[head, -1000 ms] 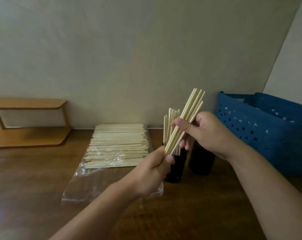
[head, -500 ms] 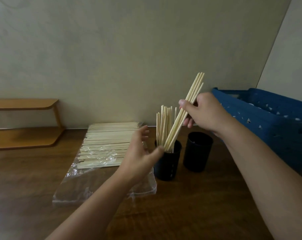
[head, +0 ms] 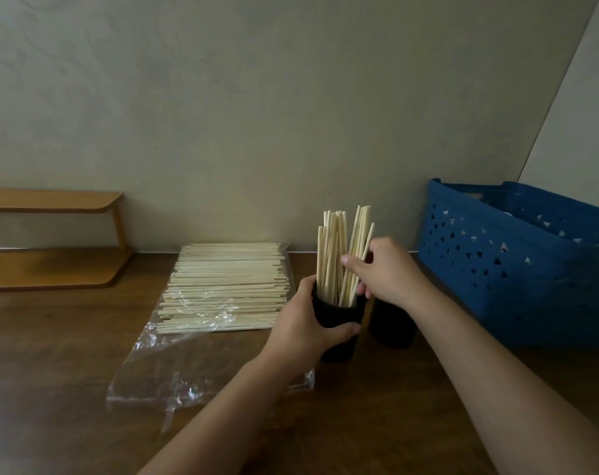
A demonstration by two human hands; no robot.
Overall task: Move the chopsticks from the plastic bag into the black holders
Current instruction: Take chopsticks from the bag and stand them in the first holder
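Caption: both hands at the left black holder; chopstick stock on the bag.

Detail: I see a brown table bearing a blue basket at right and a wooden shelf at left. A clear plastic bag lies flat, with a stack of chopsticks on its far end. Two black holders stand side by side: the left holder carries upright chopsticks; the right holder stands just beside it. My left hand grips the left holder's wall. My right hand pinches a bundle whose lower ends sit inside that holder.
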